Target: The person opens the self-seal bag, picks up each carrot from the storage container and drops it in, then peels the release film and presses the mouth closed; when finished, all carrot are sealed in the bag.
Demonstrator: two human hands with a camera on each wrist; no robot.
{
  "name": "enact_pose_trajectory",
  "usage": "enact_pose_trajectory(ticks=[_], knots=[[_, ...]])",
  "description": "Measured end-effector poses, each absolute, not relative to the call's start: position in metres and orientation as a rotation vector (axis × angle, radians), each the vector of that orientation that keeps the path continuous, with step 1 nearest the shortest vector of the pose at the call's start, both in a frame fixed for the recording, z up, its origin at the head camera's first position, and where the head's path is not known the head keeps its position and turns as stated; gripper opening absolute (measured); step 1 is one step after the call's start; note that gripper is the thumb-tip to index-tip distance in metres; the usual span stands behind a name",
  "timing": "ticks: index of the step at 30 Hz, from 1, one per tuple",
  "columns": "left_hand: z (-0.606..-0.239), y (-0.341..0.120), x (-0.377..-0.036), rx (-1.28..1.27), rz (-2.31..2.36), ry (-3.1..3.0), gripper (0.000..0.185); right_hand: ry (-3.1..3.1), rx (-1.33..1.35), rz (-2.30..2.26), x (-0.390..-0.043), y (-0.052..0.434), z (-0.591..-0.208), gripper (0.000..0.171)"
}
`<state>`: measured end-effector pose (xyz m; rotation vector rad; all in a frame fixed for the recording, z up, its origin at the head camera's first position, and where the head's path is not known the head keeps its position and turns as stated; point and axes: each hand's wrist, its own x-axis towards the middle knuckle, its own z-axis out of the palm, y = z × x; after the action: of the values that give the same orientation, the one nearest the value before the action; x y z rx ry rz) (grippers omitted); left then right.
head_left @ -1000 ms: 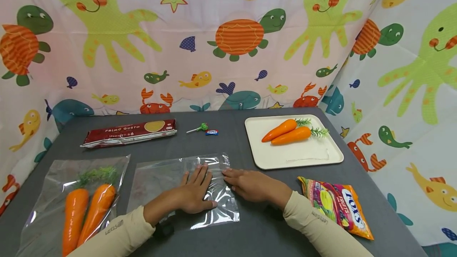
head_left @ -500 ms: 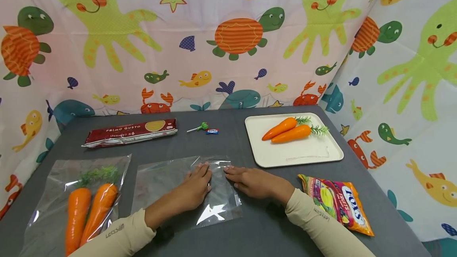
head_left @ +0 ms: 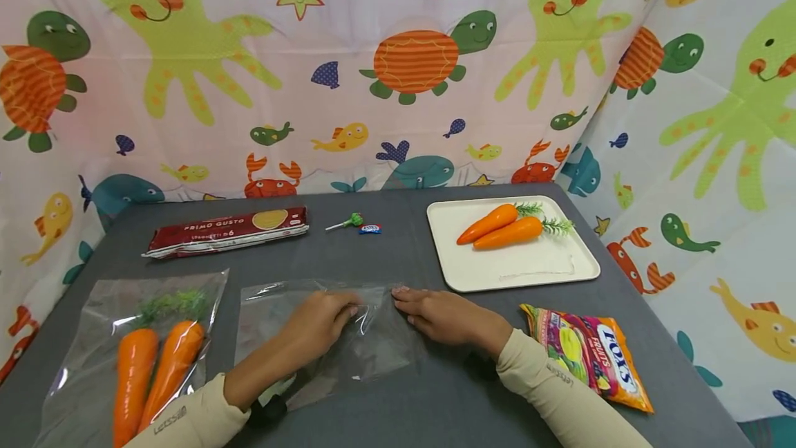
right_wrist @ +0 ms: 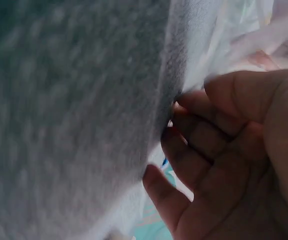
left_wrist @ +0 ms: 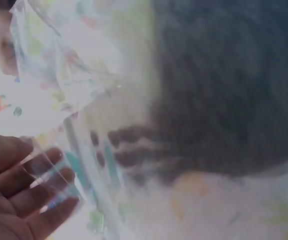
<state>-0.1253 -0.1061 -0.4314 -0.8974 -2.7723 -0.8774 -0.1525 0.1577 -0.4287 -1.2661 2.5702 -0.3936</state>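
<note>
We see the left hand (head_left: 317, 323) at lower centre of the head view, its fingers now curled and pinching the film of the clear bag (head_left: 298, 337). Half a second ago that hand lay flat with its fingers spread on the bag; now it has drawn back a little and gathered the plastic, so the near part of the bag is lifted and creased instead of lying smooth. In the left wrist view the fingers (left_wrist: 29, 180) show behind a fold of the bag (left_wrist: 64, 60), blurred.

The right hand (head_left: 444, 316) rests just right of it, palm down, fingers fairly straight, their tips at the bag's right edge, much where it was before. In the right wrist view the fingers (right_wrist: 199, 135) touch the plastic (right_wrist: 224, 45) against the grey table (right_wrist: 69, 115).

The bag lies at lower centre of the table (head_left: 404, 254), its far edge flat.

Outward, at lower left a second bag (head_left: 99, 310) holds two carrots (head_left: 149, 372). To the lower right lies a candy pack (head_left: 587, 358), near the right sleeve. At right of centre a white tray (head_left: 528, 268) carries two more carrots (head_left: 497, 228). Further up, left of centre, are a spaghetti pack (head_left: 226, 230), a lollipop (head_left: 348, 222) and a small sweet (head_left: 370, 229). None of these has moved. A sea-creature cloth (head_left: 398, 68) fills the upper frame.
</note>
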Motion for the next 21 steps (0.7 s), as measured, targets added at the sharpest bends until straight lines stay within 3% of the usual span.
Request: enact_pose_trajectory(ticks=[21], knots=[[-0.422, -0.117, -0.113, -0.889, -1.166, -2.71, 0.028, 2.546, -1.119, -0.992, -0.157, 0.173, -0.409, 0.028]])
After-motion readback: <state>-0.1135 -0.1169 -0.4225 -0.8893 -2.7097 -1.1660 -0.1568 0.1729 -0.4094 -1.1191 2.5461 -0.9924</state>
